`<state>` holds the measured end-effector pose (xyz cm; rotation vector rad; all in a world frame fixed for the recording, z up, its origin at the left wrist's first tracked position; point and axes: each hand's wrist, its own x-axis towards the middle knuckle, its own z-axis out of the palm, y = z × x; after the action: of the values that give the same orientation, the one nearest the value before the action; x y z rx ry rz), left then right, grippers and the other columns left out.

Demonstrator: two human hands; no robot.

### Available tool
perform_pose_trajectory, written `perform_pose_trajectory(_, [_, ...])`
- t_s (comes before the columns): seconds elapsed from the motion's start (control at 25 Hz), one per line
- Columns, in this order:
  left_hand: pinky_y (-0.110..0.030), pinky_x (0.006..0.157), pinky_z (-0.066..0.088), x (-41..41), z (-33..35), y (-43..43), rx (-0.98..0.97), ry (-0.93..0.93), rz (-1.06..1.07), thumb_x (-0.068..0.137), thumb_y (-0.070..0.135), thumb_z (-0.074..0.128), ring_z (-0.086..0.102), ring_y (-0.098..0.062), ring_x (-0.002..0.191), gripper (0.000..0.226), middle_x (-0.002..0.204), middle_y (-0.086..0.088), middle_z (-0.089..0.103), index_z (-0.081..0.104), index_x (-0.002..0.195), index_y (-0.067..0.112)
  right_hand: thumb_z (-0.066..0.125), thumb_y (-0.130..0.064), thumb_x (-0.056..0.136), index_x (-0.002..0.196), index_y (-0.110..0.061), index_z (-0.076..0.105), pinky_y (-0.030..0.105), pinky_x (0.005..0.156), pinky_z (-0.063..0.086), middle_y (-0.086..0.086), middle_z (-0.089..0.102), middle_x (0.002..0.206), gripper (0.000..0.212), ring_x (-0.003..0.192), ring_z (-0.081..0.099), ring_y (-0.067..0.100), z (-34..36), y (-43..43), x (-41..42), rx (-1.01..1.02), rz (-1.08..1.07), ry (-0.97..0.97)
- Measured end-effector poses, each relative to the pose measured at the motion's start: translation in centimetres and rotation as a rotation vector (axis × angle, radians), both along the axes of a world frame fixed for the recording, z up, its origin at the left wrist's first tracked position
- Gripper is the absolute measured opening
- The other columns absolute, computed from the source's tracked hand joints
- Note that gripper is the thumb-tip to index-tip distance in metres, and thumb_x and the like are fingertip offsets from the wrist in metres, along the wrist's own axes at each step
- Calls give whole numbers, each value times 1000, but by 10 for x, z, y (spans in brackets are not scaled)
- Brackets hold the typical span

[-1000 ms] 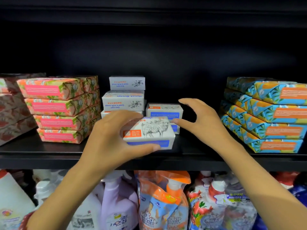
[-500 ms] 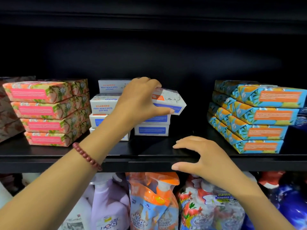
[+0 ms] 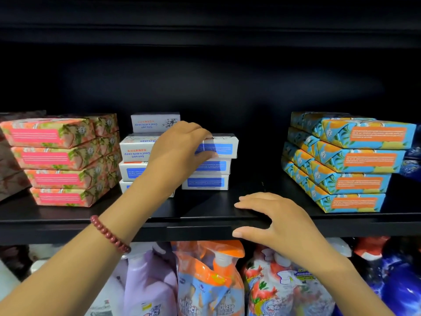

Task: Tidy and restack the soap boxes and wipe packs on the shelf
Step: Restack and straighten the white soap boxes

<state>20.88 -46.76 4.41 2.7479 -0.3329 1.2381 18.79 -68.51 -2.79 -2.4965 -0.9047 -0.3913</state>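
Probably light, stiff, slippery and easy to dent, so hold the top soap box [image 3: 219, 147], gripped by the left hand [image 3: 180, 148] on the middle stack [image 3: 206, 182], by its long edges, with the right hand [image 3: 280, 222] resting loose on the shelf [image 3: 68, 231].

The small white cardboard soap box [image 3: 155, 122] on top of the left pile says "Sea salt Goat's milk soap" in blue, upside down. The white soap box under it [image 3: 134, 149] says the same, upside down, with "Soap" on top. The print on the pink flowery packs [image 3: 45, 135] and the blue and orange packs [image 3: 364, 133] is too small to read.
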Motion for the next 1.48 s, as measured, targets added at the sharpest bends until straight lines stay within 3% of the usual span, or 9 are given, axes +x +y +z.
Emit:
perform_pose_trajectory(0.32, [-37,84,42,-1,-5,3,55,-11,57,91,28,59,52,-24,109,32,115,-6,63,59,118,11,60,-67,67,120,-45,55,2,84,27,-30,47,127,58,117,38,-11,-2,-1,1,32,-8,-9])
perform_pose_trajectory(0.52, [-35,81,50,-42,-30,20,16,-228,-75,84,29,69,63,-26,94,31,100,-9,69,67,101,4,54,-72,61,111,-39,63,6,88,36,-33,53,112,60,107,45,-15,7,2,-3,114,37,16])
perform_pose_trajectory(0.64, [-30,74,46,-72,-59,38,-120,-198,-62,84,38,60,64,-24,81,33,87,-4,70,69,89,7,60,-57,69,102,-25,70,1,85,36,-22,62,103,47,100,52,-11,19,22,-3,393,72,-85])
perform_pose_trajectory(0.72, [-30,70,44,-85,-74,47,-198,-83,-21,81,47,56,64,-23,76,39,79,0,69,71,83,10,69,-38,77,105,-18,69,3,88,36,-13,64,105,34,101,54,-5,29,48,-2,445,101,-210])
perform_pose_trajectory(0.88, [-30,68,48,-96,-83,66,-248,112,26,75,64,50,61,-12,78,49,79,11,67,71,81,20,73,-27,79,118,-12,62,19,97,38,-1,61,120,43,112,53,11,58,103,6,366,192,-330])
perform_pose_trajectory(1.0, [-29,72,52,-101,-84,75,-217,127,-27,73,65,54,62,-9,85,52,87,13,69,73,86,19,64,-43,83,135,-16,44,32,100,38,-1,48,137,62,125,42,15,78,138,17,92,179,-340])
perform_pose_trajectory(1.12, [-29,72,53,-104,-86,77,-220,117,-55,72,64,57,62,-9,87,51,89,12,69,73,88,18,60,-53,82,137,-18,35,36,95,38,1,43,139,70,126,38,19,84,162,25,-178,98,-369])
perform_pose_trajectory(1.36, [-28,70,53,-101,-89,78,-210,64,-58,73,63,56,62,-8,87,48,89,13,68,73,87,19,72,-45,75,128,-20,43,28,87,35,-1,44,128,65,119,35,15,78,170,30,-102,135,-411])
perform_pose_trajectory(1.48, [-28,69,54,-101,-91,78,-214,44,-67,74,62,56,62,-8,87,49,89,13,69,73,87,19,69,-56,71,122,-25,46,28,82,35,-3,47,120,64,112,39,14,82,169,30,-66,171,-355])
